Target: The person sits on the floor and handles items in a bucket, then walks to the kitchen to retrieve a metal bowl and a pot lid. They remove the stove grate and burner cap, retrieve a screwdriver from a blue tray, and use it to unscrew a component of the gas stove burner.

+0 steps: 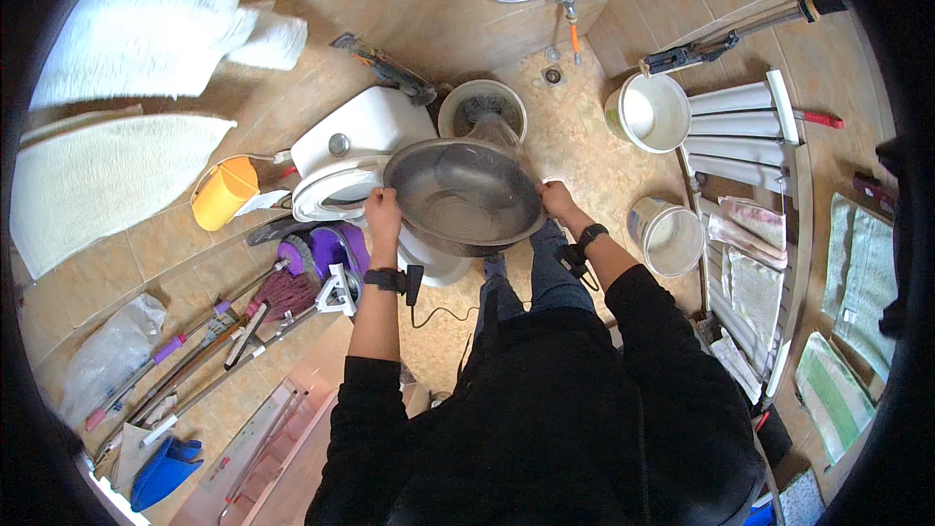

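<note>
A wide grey basin (458,219) is held between my two hands, tipped toward the far side. My left hand (383,206) is closed on its left rim, and my right hand (557,199) grips the rim on the right. Greyish water (495,129) runs off the basin's far edge into a round light bucket (447,118) behind it. Dark, churned liquid shows inside that bucket. Just left of the basin stands a white toilet (336,193) with its lid up, partly hidden by the basin.
Two white buckets, one farther (614,117) and one nearer (641,219), stand on the floor at the right. A white radiator (730,102) with cloths (750,278) lines the right wall. Mops and a purple mop bucket (336,245) lie at the left. A floor drain (552,75) sits far back.
</note>
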Action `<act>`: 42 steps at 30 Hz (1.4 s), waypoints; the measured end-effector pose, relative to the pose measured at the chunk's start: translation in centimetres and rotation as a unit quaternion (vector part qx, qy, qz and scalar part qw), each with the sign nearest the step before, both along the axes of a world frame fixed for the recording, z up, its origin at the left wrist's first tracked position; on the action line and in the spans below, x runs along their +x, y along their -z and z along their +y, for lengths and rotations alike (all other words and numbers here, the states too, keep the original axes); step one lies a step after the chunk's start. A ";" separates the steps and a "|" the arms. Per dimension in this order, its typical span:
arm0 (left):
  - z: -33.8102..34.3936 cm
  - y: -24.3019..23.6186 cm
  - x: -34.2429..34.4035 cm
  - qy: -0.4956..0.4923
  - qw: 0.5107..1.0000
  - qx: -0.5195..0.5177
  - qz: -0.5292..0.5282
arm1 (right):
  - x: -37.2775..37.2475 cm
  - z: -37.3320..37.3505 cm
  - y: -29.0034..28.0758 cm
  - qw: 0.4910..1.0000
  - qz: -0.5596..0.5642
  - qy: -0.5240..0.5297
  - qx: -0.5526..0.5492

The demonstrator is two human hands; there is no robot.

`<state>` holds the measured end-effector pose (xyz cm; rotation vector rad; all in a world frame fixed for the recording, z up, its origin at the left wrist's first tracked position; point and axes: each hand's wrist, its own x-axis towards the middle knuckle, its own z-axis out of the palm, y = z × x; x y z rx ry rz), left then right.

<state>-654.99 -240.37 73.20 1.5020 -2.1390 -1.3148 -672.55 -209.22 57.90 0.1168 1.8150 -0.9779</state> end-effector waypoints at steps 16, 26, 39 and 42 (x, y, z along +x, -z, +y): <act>-1.0 -11.7 -22.1 0.182 0.954 -0.130 -0.199 | -3.3 -3.5 0.6 0.907 -0.387 0.094 -0.136; 2.5 -9.1 -1.9 0.002 1.000 -0.029 0.007 | -0.3 -1.4 -4.0 0.969 -0.205 0.076 -0.117; 36.0 -4.3 39.7 -0.457 0.884 -0.031 0.094 | 16.7 0.4 -15.1 0.880 0.020 -0.400 -0.257; 43.9 -5.7 45.4 -0.549 0.832 -0.061 0.053 | 24.2 -1.0 -15.9 0.824 0.002 -0.509 -0.248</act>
